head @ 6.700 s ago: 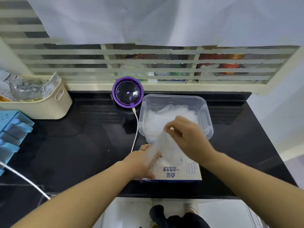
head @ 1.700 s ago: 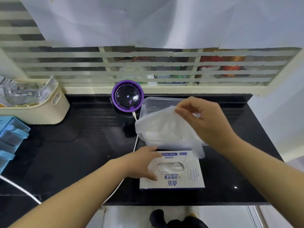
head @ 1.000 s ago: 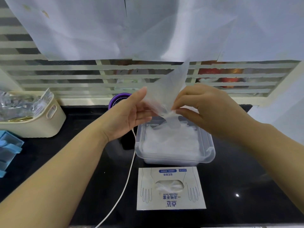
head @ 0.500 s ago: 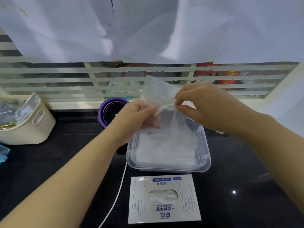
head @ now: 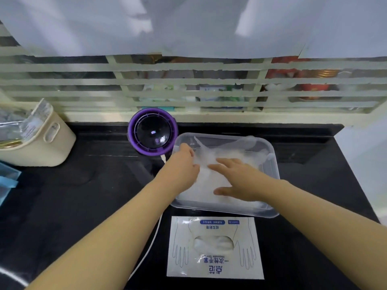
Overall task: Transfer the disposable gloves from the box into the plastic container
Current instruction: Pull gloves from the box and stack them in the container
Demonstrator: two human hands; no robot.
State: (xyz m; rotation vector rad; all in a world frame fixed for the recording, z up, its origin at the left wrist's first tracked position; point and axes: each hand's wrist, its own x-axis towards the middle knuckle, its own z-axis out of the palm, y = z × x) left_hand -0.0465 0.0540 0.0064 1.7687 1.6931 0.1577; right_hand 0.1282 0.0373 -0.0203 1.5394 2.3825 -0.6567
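Note:
The clear plastic container sits on the black counter and holds a heap of thin translucent disposable gloves. My left hand is inside its left end, fingers curled on the edge of the top glove, which stands up in a crumpled peak. My right hand lies flat on the heap with fingers straight, pressing it down. The white glove box lies flat in front of the container, untouched, with more gloves showing in its oval opening.
A purple round device stands just left of the container, its white cable running towards the counter's front edge. A cream basket stands at the far left, blue items below it. A slatted window runs behind.
Both hands have come down from above the container into it, carrying the glove they held up. The right hand has let go and now lies flat on the heap.

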